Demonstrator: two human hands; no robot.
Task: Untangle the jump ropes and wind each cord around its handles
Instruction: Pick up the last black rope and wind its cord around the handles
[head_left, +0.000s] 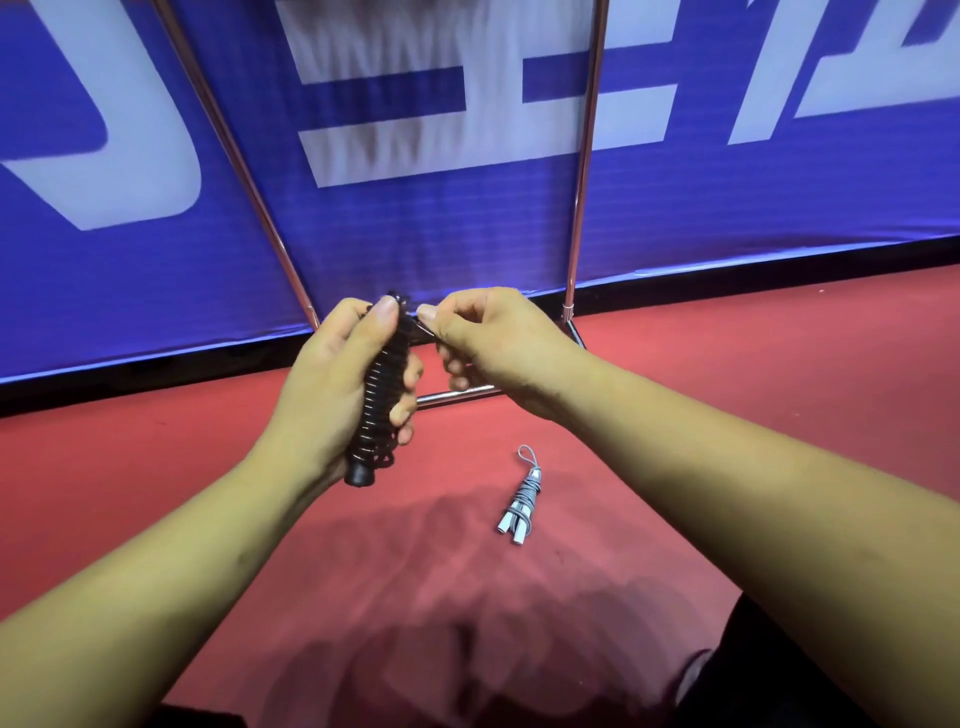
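Observation:
My left hand (332, 379) grips the black jump rope (379, 400), whose cord is wound in tight coils around its upright handles, one black handle end poking out below my palm. My right hand (483, 338) pinches the black cord's loose end near the top of the bundle, just right of my left thumb. A grey jump rope (522, 501) lies on the red floor below my right wrist, its cord wrapped around its two pale handles with a small loop sticking out at the far end.
A blue banner with white characters (467, 208) stands behind my hands on a metal frame (582, 208), whose foot bar (457, 396) lies on the red floor (727, 415). Dark clothing shows at the bottom right.

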